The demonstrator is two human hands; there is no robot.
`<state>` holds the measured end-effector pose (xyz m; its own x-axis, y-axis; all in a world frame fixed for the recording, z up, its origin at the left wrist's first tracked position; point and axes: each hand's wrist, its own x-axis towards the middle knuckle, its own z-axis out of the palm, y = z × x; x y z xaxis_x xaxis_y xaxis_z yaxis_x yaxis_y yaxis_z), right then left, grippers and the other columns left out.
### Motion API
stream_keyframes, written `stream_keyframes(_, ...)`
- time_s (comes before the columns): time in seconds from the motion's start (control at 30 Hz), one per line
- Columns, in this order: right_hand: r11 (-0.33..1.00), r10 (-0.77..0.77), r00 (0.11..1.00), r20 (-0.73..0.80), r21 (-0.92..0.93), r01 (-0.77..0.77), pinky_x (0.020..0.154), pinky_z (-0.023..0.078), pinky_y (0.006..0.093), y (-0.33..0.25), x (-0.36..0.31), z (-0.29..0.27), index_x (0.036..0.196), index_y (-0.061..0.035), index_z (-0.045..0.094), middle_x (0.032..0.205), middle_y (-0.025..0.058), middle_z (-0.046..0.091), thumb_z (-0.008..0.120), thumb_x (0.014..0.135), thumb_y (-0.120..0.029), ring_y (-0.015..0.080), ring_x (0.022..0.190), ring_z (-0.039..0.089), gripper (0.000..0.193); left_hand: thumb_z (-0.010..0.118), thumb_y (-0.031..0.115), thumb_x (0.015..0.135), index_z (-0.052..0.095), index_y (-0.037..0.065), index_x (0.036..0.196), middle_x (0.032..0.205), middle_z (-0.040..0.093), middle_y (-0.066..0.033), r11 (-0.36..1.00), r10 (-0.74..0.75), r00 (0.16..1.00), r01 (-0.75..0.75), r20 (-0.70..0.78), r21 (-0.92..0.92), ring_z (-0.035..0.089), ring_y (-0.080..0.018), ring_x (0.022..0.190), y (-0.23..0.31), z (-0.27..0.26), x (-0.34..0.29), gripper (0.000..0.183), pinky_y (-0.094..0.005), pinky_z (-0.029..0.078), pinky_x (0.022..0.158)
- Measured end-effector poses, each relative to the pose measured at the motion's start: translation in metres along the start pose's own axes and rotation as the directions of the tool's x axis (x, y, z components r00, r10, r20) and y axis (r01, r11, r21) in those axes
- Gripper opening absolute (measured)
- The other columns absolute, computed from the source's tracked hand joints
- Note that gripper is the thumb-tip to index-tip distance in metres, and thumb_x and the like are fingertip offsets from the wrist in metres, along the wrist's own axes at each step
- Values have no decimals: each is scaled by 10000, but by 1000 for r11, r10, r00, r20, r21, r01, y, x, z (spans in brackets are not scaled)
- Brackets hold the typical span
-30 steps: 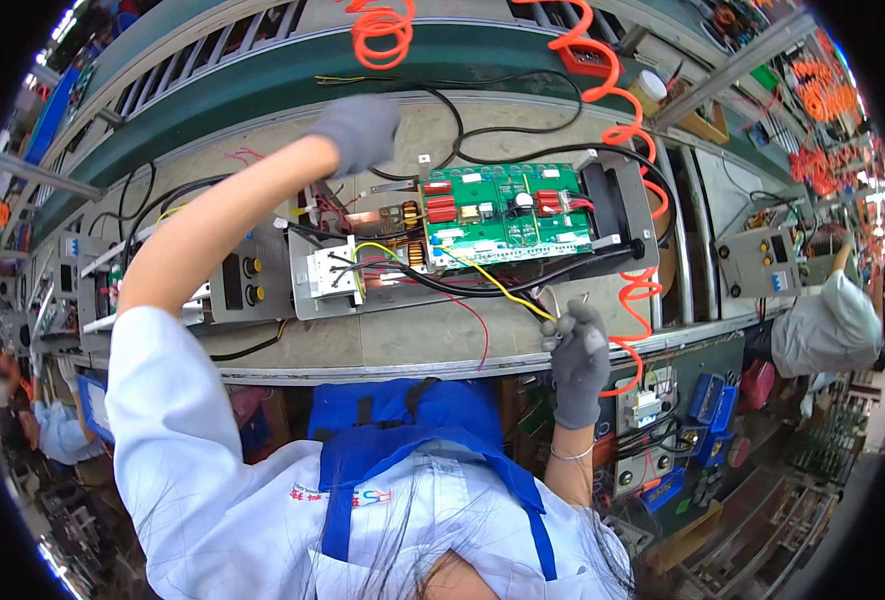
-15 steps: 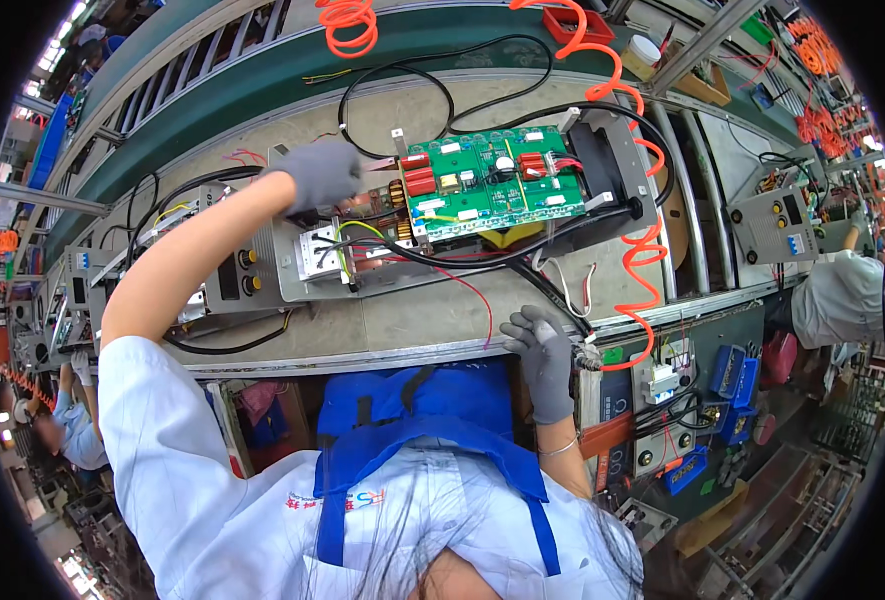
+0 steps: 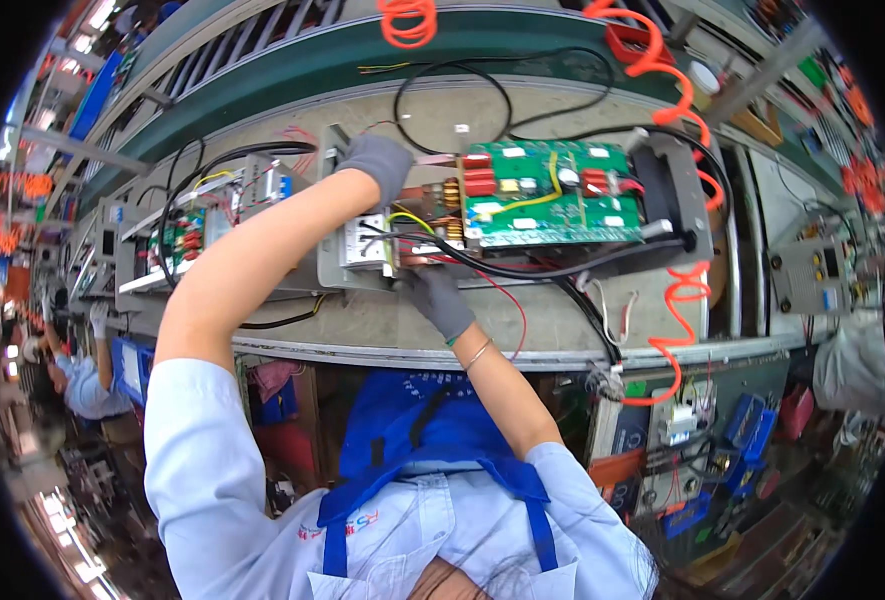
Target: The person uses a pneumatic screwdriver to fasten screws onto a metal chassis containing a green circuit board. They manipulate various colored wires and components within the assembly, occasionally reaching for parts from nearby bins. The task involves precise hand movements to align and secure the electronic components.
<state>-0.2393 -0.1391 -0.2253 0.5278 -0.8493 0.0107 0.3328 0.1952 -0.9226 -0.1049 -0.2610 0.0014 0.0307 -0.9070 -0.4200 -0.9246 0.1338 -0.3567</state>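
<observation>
An open grey metal case lies on the bench, with a green circuit board in its right part. My left hand, in a grey glove, reaches over the case's left end with curled fingers; what they hold is hidden. At the near side my right hand, also gloved, reaches in beside a white block, its fingertips hidden among the wires. A yellow-green wire curves between the hands. Black cables run along the case's near side, and a thin red wire hangs over the bench's front.
Another open case with a board stands at the left. An orange coiled hose hangs at the right. A looped black cable lies behind. Blue bins stand at the lower right. Another person is at the far left.
My right hand has moved left and forward from the bench's front edge into the case. My left hand is now lower over the case's left end. The whole view has shifted.
</observation>
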Motion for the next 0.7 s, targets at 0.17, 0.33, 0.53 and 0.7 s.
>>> stream_keyframes(0.17,596,285,954,91,763,-251,894,469,317,5,18,-6,1146,-26,556,1088,74,609,573,846,-21,175,1008,578,300,627,177,785,728,114,941,964,703,-120,999,-45,999,45,-1,14,683,-296,892,3,14,6,196,-436,539,706)
stream_keyframes(0.33,986,115,985,128,107,-129,919,472,332,3,23,-15,1167,-17,540,1122,94,607,544,879,-71,190,1007,581,293,722,246,722,731,137,953,940,712,-68,985,-162,980,167,118,-36,688,-258,881,13,7,21,256,-428,527,655)
stream_keyframes(0.53,879,144,936,322,-476,28,967,449,382,25,42,-24,1200,-60,524,1173,123,597,479,921,-328,257,1069,571,390,627,277,801,717,168,1010,981,705,-77,986,-161,963,169,214,-16,672,-272,924,18,68,61,252,-450,517,693)
stream_keyframes(0.7,976,90,974,210,-215,-44,955,465,397,110,45,-59,1247,-44,520,1201,131,593,520,897,-305,273,1065,582,437,481,279,875,697,136,1031,1027,676,-142,969,-168,966,198,199,-145,654,-332,940,5,67,59,302,-437,516,815)
